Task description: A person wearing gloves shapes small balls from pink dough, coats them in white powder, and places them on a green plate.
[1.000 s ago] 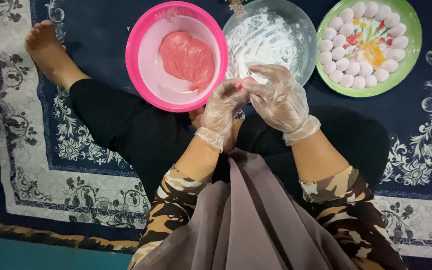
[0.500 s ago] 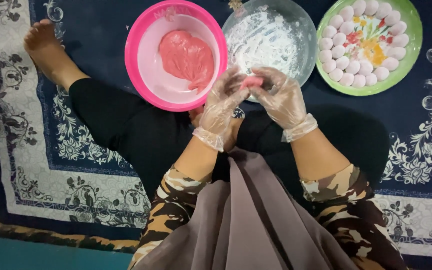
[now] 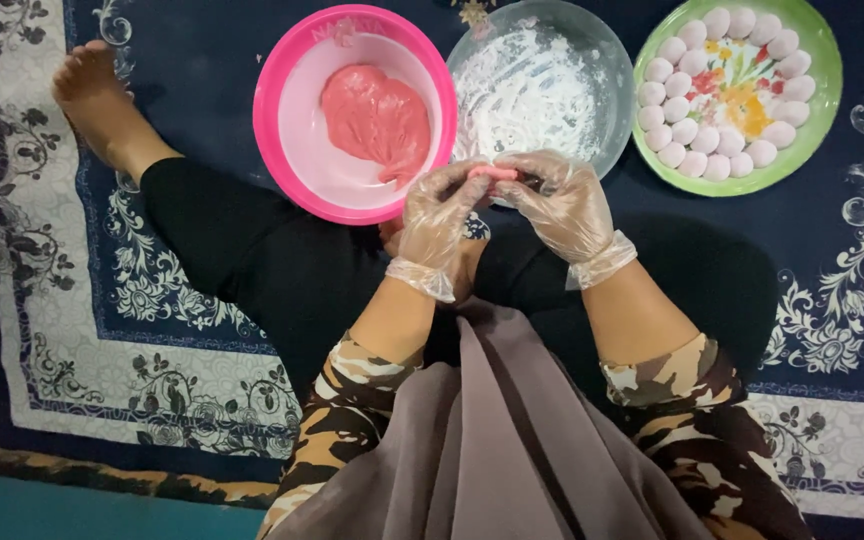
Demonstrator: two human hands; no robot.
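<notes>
Left hand (image 3: 440, 225) and right hand (image 3: 560, 205), both in thin clear plastic gloves, meet fingertip to fingertip above the lap; between them a small pink dough piece (image 3: 490, 173), pinched from both sides, only its top edge visible between the fingers; both hands closed on it, thumbs hidden, so exact contact under the piece cannot be told. Hands sit just at the near rim of the clear glass bowl (image 3: 607, 60), which holds white flour spread thinly over its floor; right fingertips overlap that rim in view, whether touching cannot be told. Left of it, rims nearly meeting, the pink plastic bowl (image 3: 287, 80) with a lump of pink dough (image 3: 377, 115) lying toward its right wall; left half of the bowl floor bare; left wrist passes just below this bowl's near edge. Right of the glass bowl, a small gap, then the green plate (image 3: 820, 120), a ring of pale dough balls (image 3: 697, 160) round its border, flowered centre partly uncovered. All three vessels rest on a dark blue patterned carpet (image 3: 202, 60); open carpet lies left of the pink bowl up to a bare foot (image 3: 87, 85), and below the green plate. Black-clad legs cross beneath the hands; camouflage sleeves and grey cloth fill the near edge.
</notes>
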